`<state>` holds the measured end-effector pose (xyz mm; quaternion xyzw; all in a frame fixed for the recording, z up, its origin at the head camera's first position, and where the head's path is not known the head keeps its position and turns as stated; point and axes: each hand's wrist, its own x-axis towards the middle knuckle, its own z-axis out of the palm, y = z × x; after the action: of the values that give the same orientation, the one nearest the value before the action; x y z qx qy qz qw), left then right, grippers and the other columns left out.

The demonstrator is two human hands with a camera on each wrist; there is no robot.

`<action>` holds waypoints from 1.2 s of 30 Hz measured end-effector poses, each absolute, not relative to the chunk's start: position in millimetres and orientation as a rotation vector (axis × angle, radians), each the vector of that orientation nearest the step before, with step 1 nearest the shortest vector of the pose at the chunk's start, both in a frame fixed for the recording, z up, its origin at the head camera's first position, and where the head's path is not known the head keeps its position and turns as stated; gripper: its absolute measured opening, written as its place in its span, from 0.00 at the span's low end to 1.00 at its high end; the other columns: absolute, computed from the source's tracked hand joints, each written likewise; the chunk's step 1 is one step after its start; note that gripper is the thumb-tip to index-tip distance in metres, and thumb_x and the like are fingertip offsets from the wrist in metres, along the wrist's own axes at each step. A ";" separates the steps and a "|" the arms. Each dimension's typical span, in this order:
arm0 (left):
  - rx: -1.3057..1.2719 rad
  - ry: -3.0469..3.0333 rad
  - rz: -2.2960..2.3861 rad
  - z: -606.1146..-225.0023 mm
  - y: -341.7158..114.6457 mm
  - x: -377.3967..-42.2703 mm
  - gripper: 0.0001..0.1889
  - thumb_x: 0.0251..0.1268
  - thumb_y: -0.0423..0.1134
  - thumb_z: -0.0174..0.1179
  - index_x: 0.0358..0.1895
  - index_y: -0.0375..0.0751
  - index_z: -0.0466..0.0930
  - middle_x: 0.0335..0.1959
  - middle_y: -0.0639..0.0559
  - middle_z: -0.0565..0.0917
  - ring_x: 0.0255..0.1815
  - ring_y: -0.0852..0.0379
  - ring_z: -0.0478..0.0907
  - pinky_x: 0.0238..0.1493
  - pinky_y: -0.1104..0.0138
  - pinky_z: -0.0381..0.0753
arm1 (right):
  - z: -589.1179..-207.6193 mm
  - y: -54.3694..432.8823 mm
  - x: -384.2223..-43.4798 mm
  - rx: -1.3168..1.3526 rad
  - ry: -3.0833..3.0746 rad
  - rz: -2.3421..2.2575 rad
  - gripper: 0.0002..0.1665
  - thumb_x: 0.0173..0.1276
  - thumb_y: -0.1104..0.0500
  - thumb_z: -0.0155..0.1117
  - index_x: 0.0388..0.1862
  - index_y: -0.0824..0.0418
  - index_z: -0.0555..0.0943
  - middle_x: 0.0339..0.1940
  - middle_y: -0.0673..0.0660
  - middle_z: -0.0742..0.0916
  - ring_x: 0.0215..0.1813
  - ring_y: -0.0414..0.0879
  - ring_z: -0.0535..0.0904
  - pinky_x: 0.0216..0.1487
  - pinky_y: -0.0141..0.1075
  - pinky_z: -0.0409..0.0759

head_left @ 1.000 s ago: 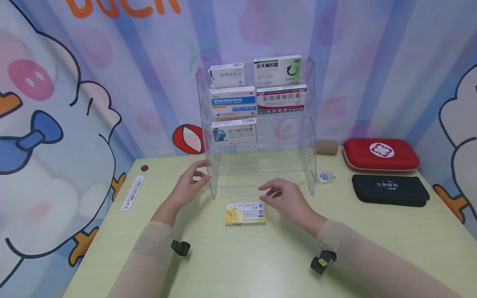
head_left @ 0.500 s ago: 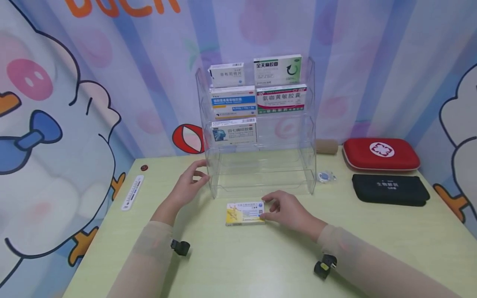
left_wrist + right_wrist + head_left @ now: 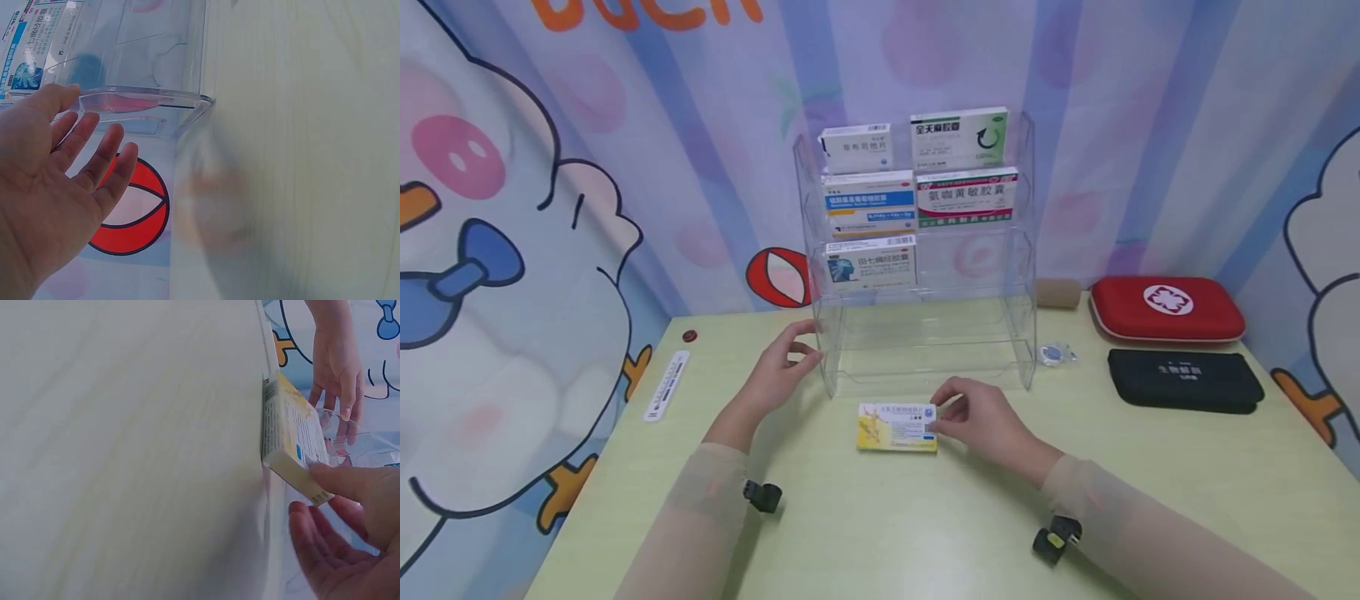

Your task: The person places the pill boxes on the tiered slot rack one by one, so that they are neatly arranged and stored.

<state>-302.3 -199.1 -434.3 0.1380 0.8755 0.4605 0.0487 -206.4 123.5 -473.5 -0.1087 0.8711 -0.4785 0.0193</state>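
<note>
A yellow-and-white medicine box [image 3: 897,427] is at the table's middle, in front of a clear tiered display rack [image 3: 925,358]. My right hand [image 3: 981,423] pinches its right end, thumb on the printed face; in the right wrist view the fingers reach round behind the box [image 3: 294,434]. At the rack's left side is my left hand [image 3: 782,367]. Its thumb touches the clear side edge in the left wrist view, while the other fingers of that hand [image 3: 69,169] stretch out loosely. Several medicine boxes, such as a white-and-green one [image 3: 958,140], stand in the rack's upper tiers.
At the right lie a red zip case [image 3: 1167,310] and a black pouch [image 3: 1186,382]. A brown roll [image 3: 1057,294] and a small blue-and-white item [image 3: 1052,355] sit beside the rack. Far left are a white strip [image 3: 667,385] and a small dark red disc [image 3: 689,336].
My right hand has come down to the yellow-and-white medicine box and taken its right end. The box has shifted slightly right and its face tilts up more. My left hand stays at the rack.
</note>
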 end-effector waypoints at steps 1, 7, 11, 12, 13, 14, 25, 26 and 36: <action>0.420 2.668 1.405 -433.6 -199.3 -302.0 0.29 0.79 0.41 0.58 0.78 0.51 0.61 0.77 0.48 0.68 0.67 0.44 0.73 0.70 0.45 0.75 | -471.9 124.2 -205.5 -0.348 2.723 -1.497 0.13 0.61 0.62 0.79 0.42 0.55 0.85 0.42 0.51 0.89 0.41 0.42 0.87 0.44 0.32 0.86; 0.452 2.671 1.401 -433.9 -200.4 -301.6 0.29 0.79 0.41 0.58 0.78 0.50 0.62 0.77 0.46 0.68 0.67 0.43 0.74 0.70 0.45 0.75 | -457.5 134.4 -200.2 -0.467 2.772 -1.565 0.07 0.64 0.65 0.76 0.38 0.55 0.87 0.42 0.51 0.90 0.44 0.43 0.88 0.46 0.33 0.88; 0.462 2.669 1.403 -434.3 -200.9 -301.1 0.29 0.79 0.41 0.58 0.78 0.49 0.62 0.77 0.46 0.68 0.67 0.43 0.74 0.70 0.45 0.75 | -440.2 148.1 -202.0 -0.551 2.828 -1.559 0.08 0.65 0.65 0.75 0.40 0.54 0.88 0.43 0.50 0.89 0.45 0.43 0.88 0.48 0.35 0.88; 0.464 2.670 1.401 -434.3 -201.1 -301.3 0.29 0.79 0.41 0.58 0.78 0.49 0.62 0.77 0.47 0.68 0.67 0.43 0.74 0.70 0.45 0.75 | -434.7 152.3 -203.9 -0.561 2.855 -1.547 0.08 0.65 0.64 0.75 0.40 0.53 0.88 0.43 0.49 0.89 0.46 0.43 0.88 0.48 0.35 0.88; 0.456 2.667 1.404 -434.1 -201.0 -301.5 0.29 0.78 0.41 0.58 0.77 0.50 0.62 0.76 0.48 0.69 0.67 0.43 0.74 0.70 0.45 0.75 | -428.0 156.5 -206.1 -0.571 2.882 -1.545 0.08 0.65 0.64 0.75 0.41 0.53 0.88 0.44 0.50 0.89 0.46 0.44 0.88 0.48 0.35 0.89; 0.454 2.668 1.402 -433.8 -201.1 -301.4 0.29 0.78 0.41 0.58 0.77 0.50 0.62 0.76 0.48 0.69 0.67 0.44 0.74 0.70 0.45 0.75 | -419.6 160.9 -208.8 -0.572 2.902 -1.541 0.08 0.66 0.63 0.75 0.42 0.53 0.88 0.44 0.50 0.89 0.46 0.44 0.89 0.48 0.35 0.89; 0.455 2.672 1.398 -433.3 -200.8 -301.0 0.29 0.78 0.41 0.58 0.77 0.51 0.62 0.77 0.48 0.69 0.67 0.43 0.74 0.70 0.45 0.74 | -337.9 213.8 -251.2 -0.477 3.139 -1.649 0.13 0.71 0.60 0.71 0.53 0.55 0.88 0.55 0.51 0.85 0.58 0.48 0.85 0.55 0.25 0.83; 0.456 2.672 1.399 -433.3 -200.8 -301.1 0.29 0.78 0.41 0.59 0.77 0.51 0.62 0.77 0.48 0.69 0.67 0.43 0.74 0.70 0.45 0.75 | -333.8 216.9 -255.4 -0.464 3.153 -1.681 0.13 0.72 0.59 0.70 0.54 0.55 0.88 0.56 0.51 0.85 0.60 0.47 0.84 0.57 0.25 0.82; 0.446 2.670 1.398 -432.0 -200.1 -301.9 0.29 0.78 0.39 0.58 0.78 0.47 0.62 0.77 0.47 0.69 0.67 0.43 0.74 0.70 0.45 0.75 | -321.0 227.7 -292.5 -0.483 3.341 -1.687 0.11 0.71 0.61 0.70 0.51 0.59 0.89 0.53 0.53 0.86 0.54 0.45 0.85 0.56 0.27 0.83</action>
<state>-301.9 -200.1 -432.0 0.1463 0.8753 0.4584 0.0472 -292.5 227.7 -321.0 -0.1216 0.8415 -0.4248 -0.3109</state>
